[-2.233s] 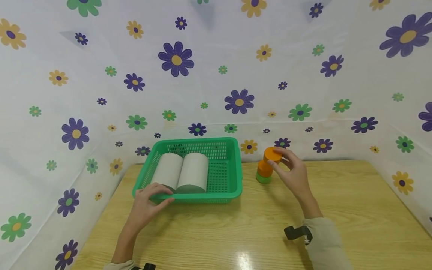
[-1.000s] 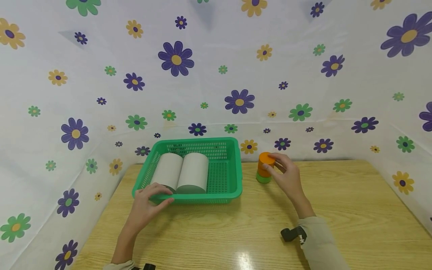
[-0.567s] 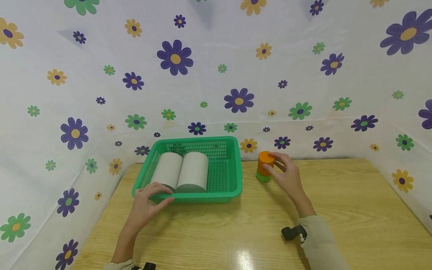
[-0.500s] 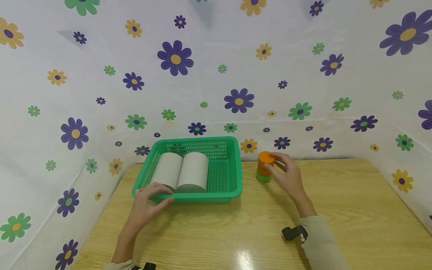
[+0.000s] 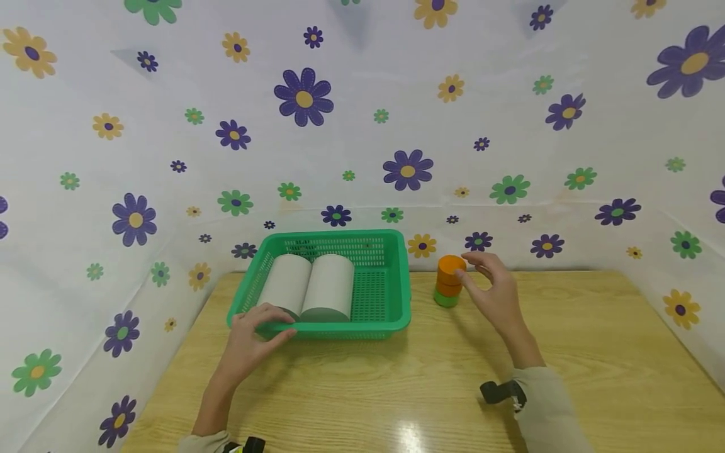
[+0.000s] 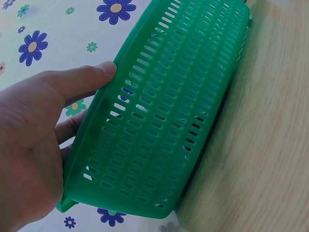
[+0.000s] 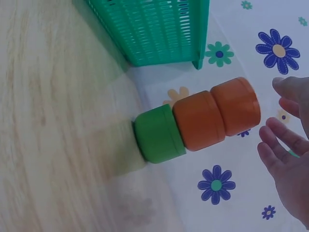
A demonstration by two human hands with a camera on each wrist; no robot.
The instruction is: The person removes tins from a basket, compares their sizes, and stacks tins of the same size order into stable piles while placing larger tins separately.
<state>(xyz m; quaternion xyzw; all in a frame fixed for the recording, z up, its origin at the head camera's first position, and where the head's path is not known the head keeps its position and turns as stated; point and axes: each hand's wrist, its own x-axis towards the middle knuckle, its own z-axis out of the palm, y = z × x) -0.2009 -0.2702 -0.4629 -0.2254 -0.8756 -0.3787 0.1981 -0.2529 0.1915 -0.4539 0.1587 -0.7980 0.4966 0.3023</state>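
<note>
A stack of three short, round cup-like pieces (image 5: 449,283) stands upright on the table, right of the basket. At its bottom is a green piece (image 7: 158,134); a middle orange piece (image 7: 199,121) and a top orange piece (image 7: 235,107) sit above it. My right hand (image 5: 494,292) is just off the top of the stack, fingers loosely spread and holding nothing; the right wrist view shows a gap between fingertips and stack. My left hand (image 5: 249,343) grips the front rim of the green plastic basket (image 5: 362,327), thumb outside and fingers over the edge (image 6: 91,104).
Two large white cylinders (image 5: 328,286) lie side by side in the left part of the basket. The wooden table (image 5: 362,390) meets a white flower-patterned sheet (image 5: 351,145) behind and at the sides.
The right hand lowered the top orange piece onto the stack, then let go and drew back slightly to the right. The left hand stays on the basket rim.
</note>
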